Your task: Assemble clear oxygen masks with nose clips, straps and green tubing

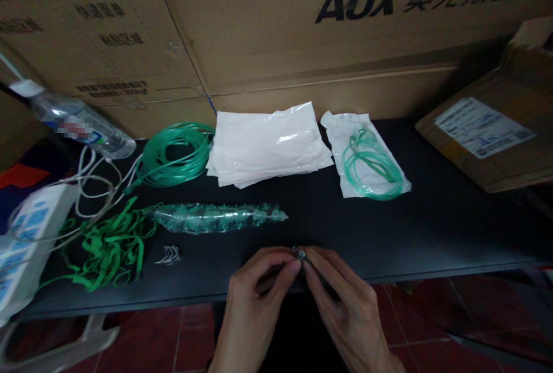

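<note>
At the table's front edge, my left hand (265, 289) and my right hand (341, 292) meet, thumbs and fingers closed on a small clear plastic piece (299, 254). Fingers cover most of it, so its kind is hard to tell. Just beyond them lies a row of nested clear green plastic mask-like pieces (216, 219) with a pale tip at its right end. Left of my hands are a few thin silvery strips (168, 255) and a tangled heap of green elastic straps (114, 243).
Behind are coiled green tubing (175, 154), a stack of white pouches (268, 145) and a pouch with green tubing (371, 160). A plastic bottle (86, 122), white cables and a power strip (34, 240) stand left. Cardboard boxes (484, 120) bound the back and right.
</note>
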The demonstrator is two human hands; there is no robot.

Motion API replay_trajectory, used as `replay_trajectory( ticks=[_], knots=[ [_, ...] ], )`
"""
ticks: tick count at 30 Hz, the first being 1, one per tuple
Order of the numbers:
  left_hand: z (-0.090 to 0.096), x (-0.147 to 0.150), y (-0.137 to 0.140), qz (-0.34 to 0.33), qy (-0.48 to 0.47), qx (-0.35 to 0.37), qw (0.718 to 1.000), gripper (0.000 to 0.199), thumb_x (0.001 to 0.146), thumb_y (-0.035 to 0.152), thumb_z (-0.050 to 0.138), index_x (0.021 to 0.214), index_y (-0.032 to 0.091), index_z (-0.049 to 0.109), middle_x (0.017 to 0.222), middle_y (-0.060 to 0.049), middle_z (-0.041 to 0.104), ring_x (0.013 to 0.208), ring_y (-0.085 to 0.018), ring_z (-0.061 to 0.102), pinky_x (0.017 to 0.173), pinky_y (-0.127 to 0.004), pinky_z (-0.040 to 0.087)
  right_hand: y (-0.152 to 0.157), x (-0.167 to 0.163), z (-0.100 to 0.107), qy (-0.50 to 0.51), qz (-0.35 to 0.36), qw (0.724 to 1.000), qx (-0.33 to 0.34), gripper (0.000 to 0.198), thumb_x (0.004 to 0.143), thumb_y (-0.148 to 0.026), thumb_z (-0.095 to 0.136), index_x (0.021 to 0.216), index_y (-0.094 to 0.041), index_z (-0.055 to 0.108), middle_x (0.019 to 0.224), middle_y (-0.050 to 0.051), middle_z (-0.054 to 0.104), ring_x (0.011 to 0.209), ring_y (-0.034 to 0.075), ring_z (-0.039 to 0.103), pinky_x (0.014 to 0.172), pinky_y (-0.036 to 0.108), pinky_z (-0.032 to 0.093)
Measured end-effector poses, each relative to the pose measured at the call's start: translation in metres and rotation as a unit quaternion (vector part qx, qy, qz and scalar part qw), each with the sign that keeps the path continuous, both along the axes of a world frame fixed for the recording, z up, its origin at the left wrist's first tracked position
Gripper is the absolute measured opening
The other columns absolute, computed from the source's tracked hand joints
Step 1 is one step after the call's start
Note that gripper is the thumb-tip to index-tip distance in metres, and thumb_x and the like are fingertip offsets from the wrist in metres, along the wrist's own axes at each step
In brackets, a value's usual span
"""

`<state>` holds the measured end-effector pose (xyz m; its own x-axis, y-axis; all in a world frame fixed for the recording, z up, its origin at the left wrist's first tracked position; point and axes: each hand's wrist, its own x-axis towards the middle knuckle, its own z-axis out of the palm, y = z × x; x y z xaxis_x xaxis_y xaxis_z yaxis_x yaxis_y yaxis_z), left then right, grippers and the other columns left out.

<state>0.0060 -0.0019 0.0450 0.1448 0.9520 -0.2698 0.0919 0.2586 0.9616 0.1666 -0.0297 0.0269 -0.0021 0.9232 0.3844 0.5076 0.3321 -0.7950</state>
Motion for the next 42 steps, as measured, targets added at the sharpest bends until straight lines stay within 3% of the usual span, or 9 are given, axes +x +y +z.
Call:
replay_trajectory(
  ticks=[7,14,21,26,28,31,35,42],
  knots=[
    [0.0,0.004,0.0,0.034,-0.032,-0.008,0.999,0.016,0.089,0.038,0.075,0.084,0.024,0.081,0.11,-0.004,0.061,0.102,-0.017,0.067,0.083,-0.02,0.058,0.0,0.0,0.0,0.0,0.008,1.0,-0.014,0.045,0.099,-0.003,0.056,0.136,-0.027,0.063,0.117,0.007,0.073,0.107,0.017,0.073,0.094,0.026,0.062],
    [0.003,0.008,-0.001,0.07,-0.045,-0.018,0.996,0.017,0.085,0.038,0.079,0.081,0.023,0.081,0.109,-0.004,0.059,0.099,-0.017,0.067,0.082,-0.02,0.059,-0.001,-0.004,0.0,0.006,-0.005,1.0,-0.004,0.046,0.097,-0.003,0.057,0.136,-0.026,0.065,0.117,0.007,0.075,0.106,0.019,0.075,0.092,0.026,0.063],
    [-0.002,0.008,0.0,0.061,-0.06,-0.002,0.996,0.016,0.087,0.039,0.077,0.084,0.023,0.083,0.109,-0.005,0.058,0.104,-0.019,0.065,0.086,-0.022,0.058,0.001,-0.009,0.009,0.022,-0.052,0.998,-0.021,0.031,0.097,-0.008,0.06,0.121,-0.022,0.073,0.11,0.007,0.078,0.097,0.017,0.077,0.091,0.024,0.063],
    [-0.012,0.006,0.005,0.053,-0.059,-0.005,0.997,0.018,0.085,0.041,0.079,0.08,0.024,0.083,0.11,-0.005,0.059,0.107,-0.02,0.063,0.086,-0.022,0.055,0.004,-0.003,0.015,0.047,-0.068,0.986,-0.144,0.025,0.1,-0.024,0.061,0.12,-0.022,0.075,0.116,0.008,0.079,0.104,0.02,0.077,0.09,0.027,0.063],
    [-0.013,0.004,0.008,0.055,-0.055,-0.023,0.997,0.021,0.084,0.044,0.08,0.081,0.023,0.083,0.11,-0.005,0.06,0.107,-0.02,0.062,0.089,-0.023,0.053,0.007,0.003,0.015,0.065,-0.064,0.979,-0.182,0.03,0.101,-0.031,0.061,0.128,-0.024,0.072,0.121,0.009,0.078,0.113,0.023,0.074,0.095,0.032,0.062],
    [-0.009,-0.002,0.012,0.037,-0.054,-0.071,0.995,0.025,0.085,0.046,0.079,0.082,0.021,0.082,0.108,-0.006,0.063,0.108,-0.022,0.061,0.093,-0.027,0.051,0.012,0.012,0.014,0.072,-0.031,0.981,-0.176,0.042,0.097,-0.032,0.067,0.138,-0.028,0.066,0.128,0.008,0.074,0.118,0.023,0.071,0.101,0.035,0.059],
    [-0.002,-0.008,0.016,0.0,-0.066,-0.113,0.991,0.028,0.084,0.048,0.078,0.084,0.02,0.082,0.105,-0.006,0.062,0.101,-0.022,0.061,0.082,-0.027,0.053,0.016,0.023,0.014,0.063,0.041,0.985,-0.155,0.042,0.091,-0.022,0.073,0.131,-0.032,0.071,0.129,0.006,0.072,0.119,0.022,0.071,0.102,0.033,0.058],
    [-0.011,-0.001,0.009,-0.017,-0.041,-0.02,0.999,0.022,0.085,0.044,0.078,0.081,0.023,0.082,0.096,-0.004,0.062,0.089,-0.018,0.061,0.072,-0.025,0.05,0.014,0.022,0.009,0.089,0.004,0.976,-0.198,0.03,0.096,-0.033,0.069,0.125,-0.029,0.075,0.123,0.005,0.078,0.113,0.023,0.075,0.1,0.034,0.06]
  ],
)
